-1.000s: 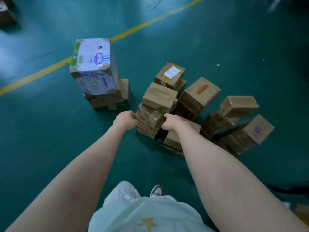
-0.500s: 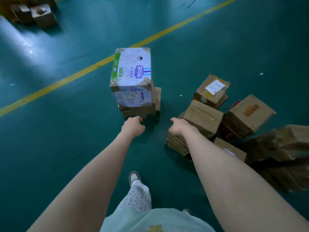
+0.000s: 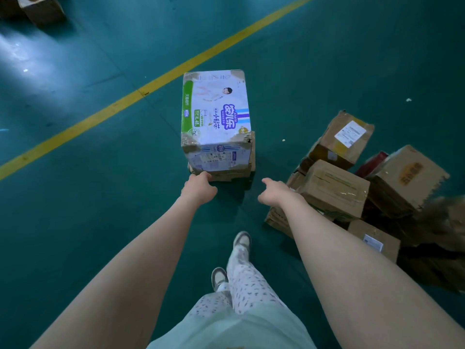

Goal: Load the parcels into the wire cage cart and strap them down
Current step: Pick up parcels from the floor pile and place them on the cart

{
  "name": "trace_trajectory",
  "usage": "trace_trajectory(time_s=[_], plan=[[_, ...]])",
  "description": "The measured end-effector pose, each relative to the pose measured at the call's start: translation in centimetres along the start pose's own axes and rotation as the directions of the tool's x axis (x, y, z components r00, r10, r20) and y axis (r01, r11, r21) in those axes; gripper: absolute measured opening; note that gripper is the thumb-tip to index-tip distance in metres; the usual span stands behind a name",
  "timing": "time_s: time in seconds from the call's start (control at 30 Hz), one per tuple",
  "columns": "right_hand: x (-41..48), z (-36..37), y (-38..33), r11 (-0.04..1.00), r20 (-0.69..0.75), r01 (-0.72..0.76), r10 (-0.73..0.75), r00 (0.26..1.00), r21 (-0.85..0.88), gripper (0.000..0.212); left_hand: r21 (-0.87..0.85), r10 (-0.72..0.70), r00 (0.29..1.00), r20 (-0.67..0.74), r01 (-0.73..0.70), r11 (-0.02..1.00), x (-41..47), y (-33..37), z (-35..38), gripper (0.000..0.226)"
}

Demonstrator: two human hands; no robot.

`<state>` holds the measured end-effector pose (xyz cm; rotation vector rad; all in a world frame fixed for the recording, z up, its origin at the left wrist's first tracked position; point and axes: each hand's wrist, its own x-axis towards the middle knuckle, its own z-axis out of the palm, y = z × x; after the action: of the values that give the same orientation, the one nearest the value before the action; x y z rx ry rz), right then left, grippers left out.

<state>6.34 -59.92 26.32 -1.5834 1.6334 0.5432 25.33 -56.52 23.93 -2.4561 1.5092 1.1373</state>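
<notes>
The left hand (image 3: 200,188) has moved from the brown parcel pile (image 3: 334,187), at the floor's (image 3: 100,222) right edge, to the flat carton (image 3: 226,175) under the white box (image 3: 216,114) printed "Anerle", "XL 48"; its grip is hidden. The right hand (image 3: 275,193) hovers loose and empty.

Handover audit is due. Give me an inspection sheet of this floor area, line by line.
Surface: glossy green floor, crossed by a yellow line.
Job's things: white box stacked on flat brown boxes; loose pile of brown parcels to its right; no cart or strap in view.
Clutter: small pale scraps on the floor.
Hands: left hand at the stack's base, grip not visible; right hand empty, reaching beside the stack.
Cables: nothing seen.
Surroundings: more cartons at the far left corner.
</notes>
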Motion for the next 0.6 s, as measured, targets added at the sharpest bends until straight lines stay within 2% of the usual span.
trace_trajectory(time_s=[0.33,0.5,0.6], plan=[[9.8,-5.7,-4.3,0.976,-0.009,-0.052,0.056,0.998,0.213,0.069,-0.056,-0.098,0.995,-0.005,0.098,0.994,10.4,1.7,-4.7,0.06],[15.5,-8.1,-6.1,0.934,0.006,-0.075,0.078,0.997,0.348,0.069,-0.226,-0.223,0.975,-0.023,0.212,0.951,16.6,2.6,-6.5,0.069],[18.0,-8.0,-6.5,0.901,0.021,-0.106,0.107,0.994,0.421,0.068,-0.423,-0.346,0.938,-0.013,0.308,0.852,19.1,1.9,-6.8,0.078]])
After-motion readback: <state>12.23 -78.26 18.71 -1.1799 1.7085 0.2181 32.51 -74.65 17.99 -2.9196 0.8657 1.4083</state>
